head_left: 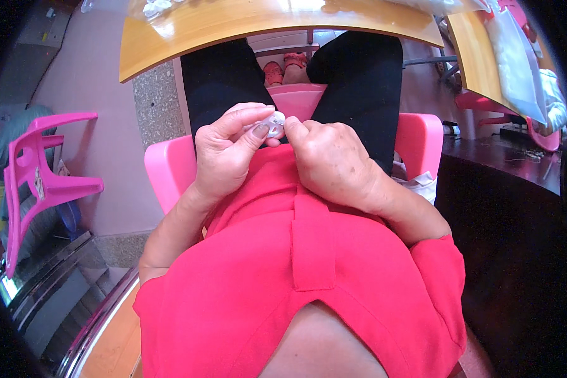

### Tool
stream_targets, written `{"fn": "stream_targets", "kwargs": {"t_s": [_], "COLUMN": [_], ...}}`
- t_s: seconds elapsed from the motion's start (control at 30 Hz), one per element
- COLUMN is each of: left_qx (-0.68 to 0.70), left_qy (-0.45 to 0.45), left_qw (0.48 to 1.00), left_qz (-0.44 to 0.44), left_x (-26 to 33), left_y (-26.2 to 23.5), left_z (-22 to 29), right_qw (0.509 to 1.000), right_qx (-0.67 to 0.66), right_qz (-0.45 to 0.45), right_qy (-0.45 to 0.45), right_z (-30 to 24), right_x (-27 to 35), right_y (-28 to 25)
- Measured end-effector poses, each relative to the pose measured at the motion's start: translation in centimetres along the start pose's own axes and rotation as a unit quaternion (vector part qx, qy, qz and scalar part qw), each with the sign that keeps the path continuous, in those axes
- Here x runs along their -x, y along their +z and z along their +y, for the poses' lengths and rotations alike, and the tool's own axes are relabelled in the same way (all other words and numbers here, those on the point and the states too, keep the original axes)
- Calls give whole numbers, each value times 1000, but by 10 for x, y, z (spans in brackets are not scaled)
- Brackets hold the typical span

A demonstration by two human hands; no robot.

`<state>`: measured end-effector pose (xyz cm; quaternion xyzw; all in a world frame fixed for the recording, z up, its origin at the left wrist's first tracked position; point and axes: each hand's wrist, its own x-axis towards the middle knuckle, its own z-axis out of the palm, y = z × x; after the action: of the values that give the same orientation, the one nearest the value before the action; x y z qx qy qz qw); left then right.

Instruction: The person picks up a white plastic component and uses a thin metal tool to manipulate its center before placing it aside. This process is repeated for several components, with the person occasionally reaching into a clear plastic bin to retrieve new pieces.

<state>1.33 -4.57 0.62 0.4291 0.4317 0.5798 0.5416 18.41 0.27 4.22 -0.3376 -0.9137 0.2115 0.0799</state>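
Note:
Over my lap, my left hand [230, 148] pinches a small white piece [274, 125] between thumb and fingers. The piece is rounded and looks like plastic, with a shiny or clear part facing right; its exact kind is too small to tell. Right beside it is my right hand [334, 160], its fingers curled in and thumb and forefinger pressed together at the piece's right edge. Whatever lies between those right fingertips is hidden. Both hands are held close together in front of my red top [252, 252].
A wooden table [277, 20] edges the far side, with small white pieces [156, 7] and clear plastic on it. Pink chair arms [170, 167] flank me. At left is a pink plastic stool [44, 179]; at right, a white bag [516, 66] hangs over another tabletop above a dark surface [504, 157].

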Motion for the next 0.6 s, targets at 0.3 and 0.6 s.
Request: {"fn": "stream_targets", "kwargs": {"t_s": [0.3, 0.6], "left_qx": [7, 160], "left_qy": [-53, -123], "left_qw": [997, 979], "left_qz": [-57, -16], "left_x": [-6, -10], "left_y": [-11, -15], "left_z": [-4, 3], "right_qw": [981, 981], "right_qx": [-152, -193], "right_qz": [-121, -8], "right_qy": [-9, 31], "right_z": [21, 13], "right_x": [-7, -3], "right_y": [-14, -14]}}
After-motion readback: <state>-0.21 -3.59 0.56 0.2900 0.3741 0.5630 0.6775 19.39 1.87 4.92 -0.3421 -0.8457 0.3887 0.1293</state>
